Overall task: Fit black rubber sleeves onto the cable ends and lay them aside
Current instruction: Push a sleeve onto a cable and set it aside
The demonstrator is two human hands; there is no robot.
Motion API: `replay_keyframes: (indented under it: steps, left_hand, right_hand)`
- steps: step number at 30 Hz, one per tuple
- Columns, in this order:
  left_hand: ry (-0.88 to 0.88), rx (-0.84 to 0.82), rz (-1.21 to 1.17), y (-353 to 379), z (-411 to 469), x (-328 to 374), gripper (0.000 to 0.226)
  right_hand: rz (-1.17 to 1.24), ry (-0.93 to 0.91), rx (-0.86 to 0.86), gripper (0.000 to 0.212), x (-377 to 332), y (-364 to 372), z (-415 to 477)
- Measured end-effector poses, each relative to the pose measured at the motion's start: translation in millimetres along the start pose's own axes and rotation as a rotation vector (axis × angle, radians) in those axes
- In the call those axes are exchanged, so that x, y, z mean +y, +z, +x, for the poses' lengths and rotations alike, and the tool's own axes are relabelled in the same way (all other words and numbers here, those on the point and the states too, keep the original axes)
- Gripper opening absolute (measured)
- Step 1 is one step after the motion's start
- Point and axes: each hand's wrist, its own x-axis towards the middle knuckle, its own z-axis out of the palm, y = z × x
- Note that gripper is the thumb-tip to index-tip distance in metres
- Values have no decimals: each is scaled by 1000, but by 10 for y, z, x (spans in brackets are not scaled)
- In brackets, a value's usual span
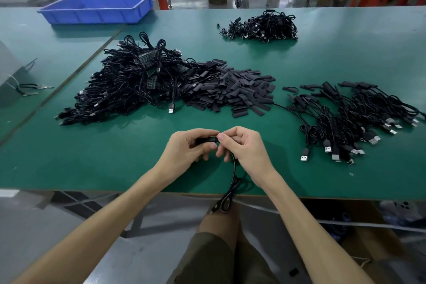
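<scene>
My left hand (187, 147) pinches a black rubber sleeve (207, 139) just above the green table, near its front edge. My right hand (244, 145) meets it fingertip to fingertip and grips a black cable (233, 175) at the sleeve's right end. The cable drops from my right hand, loops over the table edge and hangs in front of my knees. How far the cable end sits inside the sleeve is hidden by my fingers. A heap of loose black sleeves (232, 90) lies beyond my hands.
A big tangle of black USB cables (124, 85) lies left of the sleeves. A spread of sleeved cables (352, 117) lies at the right, and a smaller cable bundle (262, 26) sits farther back. A blue plastic bin (99, 8) stands at the back left.
</scene>
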Motion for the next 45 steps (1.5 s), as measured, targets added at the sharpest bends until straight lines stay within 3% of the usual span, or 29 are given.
replay_keyframes:
  steps: [5, 14, 16, 20, 24, 38, 45]
  left_hand:
    - [83, 116, 113, -29, -19, -36, 28]
    - [246, 134, 253, 13, -43, -2, 26]
    - [199, 124, 189, 16, -33, -6, 26]
    - [22, 52, -175, -46, -7, -3, 31]
    - [-14, 5, -378, -93, -3, -25, 29]
    - [-97, -103, -540, -178, 45, -97, 26]
    - [-109, -81, -565, -184, 46, -130, 26]
  right_hand:
    - [20, 12, 49, 17, -12, -13, -5]
    - [33, 28, 9, 18, -44, -11, -24]
    - [33, 25, 22, 18, -46, -9, -23]
    - [49, 12, 60, 17, -46, -6, -27]
    - [72, 7, 87, 16, -40, -10, -23]
    - [94, -4, 83, 15, -11, -32, -1]
    - [83, -16, 57, 15, -23, -28, -5]
